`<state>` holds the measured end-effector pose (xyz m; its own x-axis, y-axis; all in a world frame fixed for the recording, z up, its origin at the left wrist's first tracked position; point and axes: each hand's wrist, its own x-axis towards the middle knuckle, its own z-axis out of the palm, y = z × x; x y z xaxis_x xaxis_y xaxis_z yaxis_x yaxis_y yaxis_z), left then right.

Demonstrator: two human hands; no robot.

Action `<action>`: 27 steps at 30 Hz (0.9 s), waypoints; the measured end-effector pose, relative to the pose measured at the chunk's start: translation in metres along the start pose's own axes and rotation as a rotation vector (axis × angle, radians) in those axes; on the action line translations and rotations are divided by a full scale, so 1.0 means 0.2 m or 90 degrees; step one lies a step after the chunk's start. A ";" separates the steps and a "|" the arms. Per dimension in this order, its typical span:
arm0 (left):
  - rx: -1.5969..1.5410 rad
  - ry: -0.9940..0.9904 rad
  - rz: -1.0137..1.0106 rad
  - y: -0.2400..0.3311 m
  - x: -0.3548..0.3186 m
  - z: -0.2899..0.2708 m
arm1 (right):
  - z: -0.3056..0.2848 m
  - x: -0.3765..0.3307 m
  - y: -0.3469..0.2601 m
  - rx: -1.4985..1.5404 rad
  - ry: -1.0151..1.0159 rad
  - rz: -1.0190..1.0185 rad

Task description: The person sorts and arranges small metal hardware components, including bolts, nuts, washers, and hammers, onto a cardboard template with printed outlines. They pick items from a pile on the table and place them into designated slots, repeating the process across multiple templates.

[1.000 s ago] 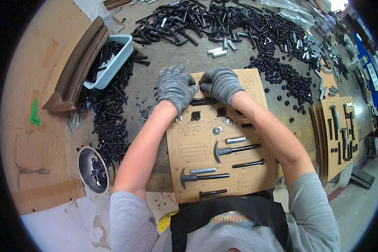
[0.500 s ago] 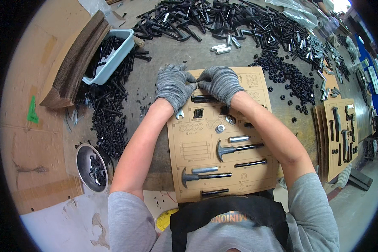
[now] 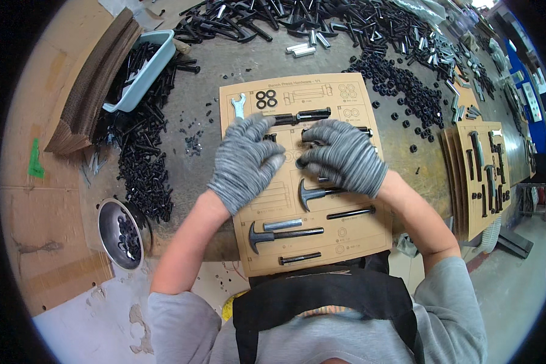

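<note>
My left hand (image 3: 247, 165), in a grey knit glove, hovers low over the left half of a printed cardboard sheet (image 3: 361, 233), its fingers apart and nothing visible in them. Facing it, my gloved right hand (image 3: 344, 156) has curled fingers, with a small dark piece at the fingertips. What that piece is cannot be told. Several black rings (image 3: 266, 99) lie near the sheet's upper edge beside an open-end wrench (image 3: 239, 105). Below them are black bolts (image 3: 313, 114). Lower down lie two T-shaped hooked bars (image 3: 285, 235), a silver tube (image 3: 283, 224), a long bolt (image 3: 350, 212) and a shorter bolt (image 3: 300, 258).
Black hardware (image 3: 255, 24) is heaped at the back, with loose black nuts (image 3: 406, 91) at right. A light blue bin (image 3: 142, 76) and a metal bowl (image 3: 103, 227) stand left. Filled cardboard sheets (image 3: 464, 182) are stacked at right.
Both hands have come nearer to me and moved apart from each other. The rings at the sheet's top, hidden before, now show. The silver round piece mid-sheet is no longer visible.
</note>
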<state>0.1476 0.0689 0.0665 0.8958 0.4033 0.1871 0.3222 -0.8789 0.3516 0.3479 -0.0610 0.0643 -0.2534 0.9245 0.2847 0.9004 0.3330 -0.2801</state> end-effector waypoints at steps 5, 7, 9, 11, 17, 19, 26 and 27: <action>0.013 -0.048 0.020 0.10 -0.08 0.06 | 0.04 -0.10 -0.06 -0.122 -0.050 0.107; 0.007 -0.054 0.031 0.12 -0.07 0.08 | 0.04 -0.14 -0.05 -0.109 -0.047 0.122; 0.042 -0.068 0.037 0.15 -0.06 0.09 | 0.04 -0.15 -0.06 -0.113 -0.043 0.123; 0.067 -0.073 0.045 0.15 -0.05 0.12 | 0.03 -0.15 -0.07 -0.118 -0.046 0.126; 0.108 -0.086 0.053 0.17 -0.01 0.14 | 0.01 -0.17 -0.08 -0.098 -0.069 0.146; 0.128 -0.087 0.055 0.18 0.00 0.12 | 0.01 -0.17 -0.08 -0.091 -0.070 0.143; 0.144 -0.063 0.036 0.09 -0.08 0.05 | 0.00 -0.12 -0.12 -0.127 -0.094 0.154; 0.140 -0.057 0.039 0.08 -0.09 0.05 | 0.01 -0.11 -0.12 -0.127 -0.092 0.153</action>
<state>0.1407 0.0449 0.0602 0.9360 0.3320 0.1166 0.3167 -0.9393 0.1321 0.3310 -0.0889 0.0621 -0.0609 0.9936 0.0954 0.9882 0.0734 -0.1341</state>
